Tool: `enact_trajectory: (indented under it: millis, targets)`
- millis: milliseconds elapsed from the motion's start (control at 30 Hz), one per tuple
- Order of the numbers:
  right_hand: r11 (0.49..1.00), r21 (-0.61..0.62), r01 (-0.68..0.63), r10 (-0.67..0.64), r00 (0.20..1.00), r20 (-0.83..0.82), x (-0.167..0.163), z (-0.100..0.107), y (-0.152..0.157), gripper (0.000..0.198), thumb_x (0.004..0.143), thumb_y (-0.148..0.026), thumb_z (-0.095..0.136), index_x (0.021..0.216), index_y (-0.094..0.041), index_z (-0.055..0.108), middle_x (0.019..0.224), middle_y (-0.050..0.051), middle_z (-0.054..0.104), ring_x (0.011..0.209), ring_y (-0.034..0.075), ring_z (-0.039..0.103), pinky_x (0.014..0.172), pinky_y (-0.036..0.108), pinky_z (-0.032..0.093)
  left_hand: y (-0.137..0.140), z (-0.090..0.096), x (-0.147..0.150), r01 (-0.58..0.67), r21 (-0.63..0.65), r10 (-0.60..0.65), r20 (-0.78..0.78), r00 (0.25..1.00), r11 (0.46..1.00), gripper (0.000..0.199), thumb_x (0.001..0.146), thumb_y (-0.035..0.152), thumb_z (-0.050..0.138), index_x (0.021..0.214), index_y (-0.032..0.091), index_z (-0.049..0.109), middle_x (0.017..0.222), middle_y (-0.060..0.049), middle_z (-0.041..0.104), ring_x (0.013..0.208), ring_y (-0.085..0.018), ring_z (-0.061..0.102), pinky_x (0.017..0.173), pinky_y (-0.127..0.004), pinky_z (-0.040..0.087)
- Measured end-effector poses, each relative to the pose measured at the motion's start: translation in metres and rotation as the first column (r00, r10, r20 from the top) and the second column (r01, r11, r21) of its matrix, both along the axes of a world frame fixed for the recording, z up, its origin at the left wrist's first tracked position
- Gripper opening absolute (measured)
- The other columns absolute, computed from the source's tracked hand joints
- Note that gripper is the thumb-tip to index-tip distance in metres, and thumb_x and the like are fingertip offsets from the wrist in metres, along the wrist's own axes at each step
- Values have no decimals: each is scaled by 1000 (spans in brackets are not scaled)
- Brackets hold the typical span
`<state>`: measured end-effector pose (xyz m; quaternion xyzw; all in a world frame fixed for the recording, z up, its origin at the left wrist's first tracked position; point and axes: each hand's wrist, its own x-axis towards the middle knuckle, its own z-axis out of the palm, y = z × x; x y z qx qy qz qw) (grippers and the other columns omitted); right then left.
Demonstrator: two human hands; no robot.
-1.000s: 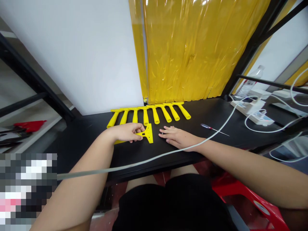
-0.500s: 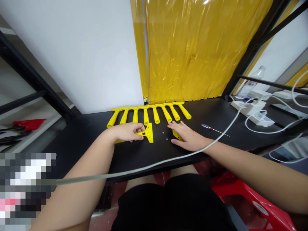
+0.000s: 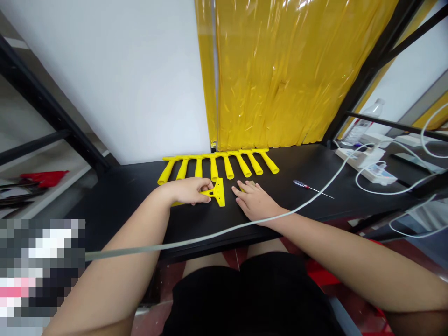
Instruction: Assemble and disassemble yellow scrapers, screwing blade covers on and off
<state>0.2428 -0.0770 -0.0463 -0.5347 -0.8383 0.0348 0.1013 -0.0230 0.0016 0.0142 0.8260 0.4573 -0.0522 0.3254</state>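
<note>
My left hand (image 3: 191, 190) is closed around the handle of a yellow scraper (image 3: 220, 192), whose flat T-shaped head points right, just above the black table (image 3: 206, 224). To the right of that head lies my right hand (image 3: 257, 203), palm down with its fingers stretched out toward the left. A small yellow piece (image 3: 241, 189) shows between and beside those fingers; most of it is hidden, and I cannot tell its exact shape. Behind both hands, several yellow scraper handles (image 3: 228, 167) lie in a row, heads toward the wall.
A screwdriver (image 3: 304, 185) lies to the right of my right hand. A white cable (image 3: 224, 239) hangs across in front of both forearms. Power strips (image 3: 374, 172) and a plastic bottle (image 3: 373, 109) stand at the right. A yellow plastic curtain (image 3: 280, 84) borders the table's back.
My right hand has slid left, nearer to the scraper, and now covers the spot where two tiny metal parts lay. My left hand stays nearly in place, still holding the scraper.
</note>
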Motion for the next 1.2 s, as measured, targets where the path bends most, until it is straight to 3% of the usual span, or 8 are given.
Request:
enact_trajectory:
  millis: [400,700,933,1067,1200]
  targets:
    - [991,63,-122,128,987,-93,46,-17,9,46,108,-25,45,149,-13,62,161,15,49,152,32,45,128,52,34,-1,3,2,-16,-2,16,-28,999,1000,58,78,58,69,122,23,56,106,-5,65,74,-20,65,63,-30,47]
    - [989,141,-52,75,983,-165,104,-21,6,42,107,-27,47,141,-18,69,154,11,58,146,30,53,126,51,40,-6,9,5,-3,29,5,-67,998,1000,56,81,57,66,123,21,55,104,-4,65,69,-19,65,62,-30,48]
    - [986,149,80,-62,990,-123,65,-12,2,46,105,-37,57,138,-9,70,152,20,59,146,37,53,124,54,41,-2,4,5,-3,36,6,-77,997,999,56,81,58,66,123,22,55,105,-5,65,72,-19,65,60,-29,48]
    - [978,183,103,-91,993,-72,35,-8,3,46,105,-35,56,138,-5,69,151,25,59,144,40,54,122,56,43,-2,6,6,8,54,-3,-95,995,999,56,83,58,64,124,22,54,105,-5,65,71,-19,64,59,-29,46]
    - [982,164,94,-83,994,-71,30,-9,7,42,104,-28,56,138,-6,69,151,23,59,144,38,55,122,55,43,-4,7,8,14,84,-4,-112,994,996,54,83,57,64,124,22,55,102,-4,68,70,-19,64,61,-30,44]
